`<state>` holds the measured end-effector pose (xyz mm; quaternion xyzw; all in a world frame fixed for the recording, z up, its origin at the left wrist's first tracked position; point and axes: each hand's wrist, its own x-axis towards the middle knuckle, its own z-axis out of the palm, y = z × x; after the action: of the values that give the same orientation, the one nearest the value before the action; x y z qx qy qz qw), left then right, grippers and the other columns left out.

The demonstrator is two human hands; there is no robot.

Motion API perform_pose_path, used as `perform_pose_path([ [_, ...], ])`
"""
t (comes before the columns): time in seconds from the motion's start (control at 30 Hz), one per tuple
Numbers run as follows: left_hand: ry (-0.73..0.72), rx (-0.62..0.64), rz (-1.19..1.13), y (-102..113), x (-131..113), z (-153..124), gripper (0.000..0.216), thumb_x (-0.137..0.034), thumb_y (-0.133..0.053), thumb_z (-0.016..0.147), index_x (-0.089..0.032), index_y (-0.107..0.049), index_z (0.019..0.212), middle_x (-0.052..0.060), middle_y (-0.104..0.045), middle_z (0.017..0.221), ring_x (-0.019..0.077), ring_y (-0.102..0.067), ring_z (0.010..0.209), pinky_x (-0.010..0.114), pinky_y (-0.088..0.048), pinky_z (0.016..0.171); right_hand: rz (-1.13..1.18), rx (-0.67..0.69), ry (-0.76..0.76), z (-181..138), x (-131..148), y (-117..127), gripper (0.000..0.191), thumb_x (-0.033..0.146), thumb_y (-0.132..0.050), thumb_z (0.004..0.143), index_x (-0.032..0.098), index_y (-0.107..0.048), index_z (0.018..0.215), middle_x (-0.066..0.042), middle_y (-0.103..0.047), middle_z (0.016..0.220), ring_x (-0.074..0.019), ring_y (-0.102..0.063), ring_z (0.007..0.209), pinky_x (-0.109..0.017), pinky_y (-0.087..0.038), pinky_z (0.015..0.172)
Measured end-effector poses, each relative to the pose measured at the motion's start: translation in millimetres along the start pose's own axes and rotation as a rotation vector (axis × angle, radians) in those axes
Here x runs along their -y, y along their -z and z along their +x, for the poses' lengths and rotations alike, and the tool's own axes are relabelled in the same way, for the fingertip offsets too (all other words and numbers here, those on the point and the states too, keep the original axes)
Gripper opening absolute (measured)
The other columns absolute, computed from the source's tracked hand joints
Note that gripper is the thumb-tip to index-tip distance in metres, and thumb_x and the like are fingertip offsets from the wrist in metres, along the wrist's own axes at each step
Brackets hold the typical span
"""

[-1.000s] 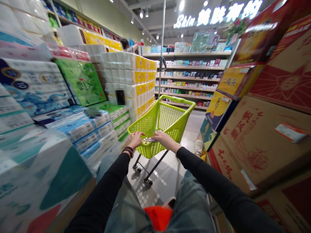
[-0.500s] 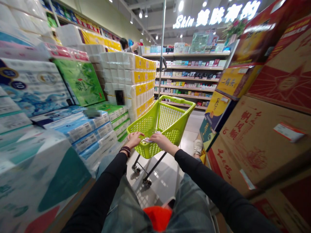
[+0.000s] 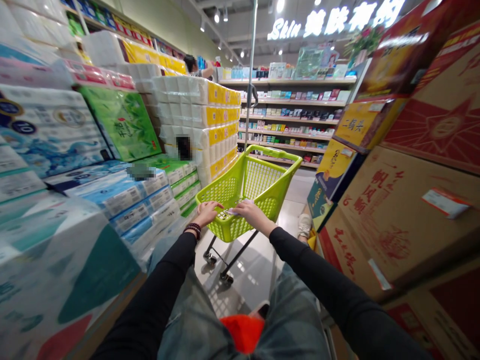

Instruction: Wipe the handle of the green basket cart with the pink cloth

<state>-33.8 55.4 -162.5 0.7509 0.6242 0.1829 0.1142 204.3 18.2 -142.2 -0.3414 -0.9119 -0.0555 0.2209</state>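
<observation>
A lime-green shopping cart with perforated plastic sides stands in front of me. My left hand lies over the left part of its near rim, fingers stretched out, and a dark beaded bracelet circles the wrist. Farther right on the same rim is my right hand, its fingers closed on a thin pale cloth that touches the rim. Most of the cloth is hidden under the fingers, so I cannot tell whether it is fabric or paper.
Toilet-paper packs and tissue packs are stacked to the left. Cardboard cartons rise on the right, with a shoe beside them. Product shelves stand beyond the cart. A person is behind the packs.
My right hand has shifted slightly up and right along the rim with the cloth. My left hand stays on the rim and the cart has hardly moved.
</observation>
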Motion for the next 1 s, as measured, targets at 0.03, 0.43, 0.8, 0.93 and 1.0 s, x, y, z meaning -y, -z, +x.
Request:
perform_pose_path([
  [0.03, 0.011, -0.001, -0.003, -0.3, -0.4, 1.1, 0.056, -0.009, -0.051, 0.077, -0.036, -0.079, 0.118, -0.002, -0.070, 0.142, 0.0283, -0.050, 0.140, 0.048, -0.025, 0.119, -0.010, -0.012, -0.036, -1.1, -3.5, 1.2, 0.018, 0.017, -0.067, 0.101, 0.019, -0.080, 0.114, -0.010, -0.076, 0.105, -0.0215, -0.065, 0.098, -0.036, -0.048, 0.092],
  [0.43, 0.008, 0.027, -0.008, -1.0, -0.8, 6.8, 0.056, -0.011, -0.051, 0.079, -0.038, -0.078, 0.119, -0.003, -0.068, 0.144, 0.0284, -0.047, 0.142, 0.047, -0.020, 0.121, -0.001, 0.018, 0.035, 0.8, -5.0, 1.0, 0.018, 0.020, -0.070, 0.100, 0.021, -0.080, 0.115, -0.009, -0.076, 0.101, -0.0214, -0.065, 0.096, -0.035, -0.048, 0.092],
  [0.8, -0.033, -0.017, -0.022, 0.6, 0.9, 4.0, 0.057, -0.012, -0.051, 0.075, -0.037, -0.079, 0.118, -0.003, -0.071, 0.139, 0.0263, -0.052, 0.136, 0.043, -0.027, 0.117, 0.000, -0.013, 0.124, 2.3, 14.4, -10.6, 0.022, 0.018, -0.068, 0.101, 0.022, -0.078, 0.120, -0.008, -0.076, 0.106, -0.0211, -0.064, 0.101, -0.034, -0.045, 0.092],
  [0.93, -0.057, -0.037, -0.064, 2.9, 1.3, -1.6, 0.059, -0.011, -0.049, 0.076, -0.038, -0.078, 0.120, -0.005, -0.070, 0.140, 0.0254, -0.051, 0.138, 0.044, -0.024, 0.119, -0.045, -0.002, 0.028, -4.1, -21.7, 8.4, 0.017, 0.023, -0.069, 0.102, 0.020, -0.080, 0.113, -0.008, -0.076, 0.098, -0.0199, -0.063, 0.092, -0.034, -0.044, 0.092],
  [1.0, -0.033, -0.047, -0.059, 5.1, -0.3, 0.0, 0.059, -0.010, -0.049, 0.075, -0.038, -0.078, 0.118, -0.005, -0.070, 0.140, 0.0258, -0.052, 0.137, 0.045, -0.023, 0.121, -0.075, -0.007, -0.047, -7.3, -35.0, 16.2, 0.015, 0.024, -0.068, 0.102, 0.019, -0.080, 0.110, -0.008, -0.075, 0.098, -0.0196, -0.063, 0.092, -0.034, -0.043, 0.092],
])
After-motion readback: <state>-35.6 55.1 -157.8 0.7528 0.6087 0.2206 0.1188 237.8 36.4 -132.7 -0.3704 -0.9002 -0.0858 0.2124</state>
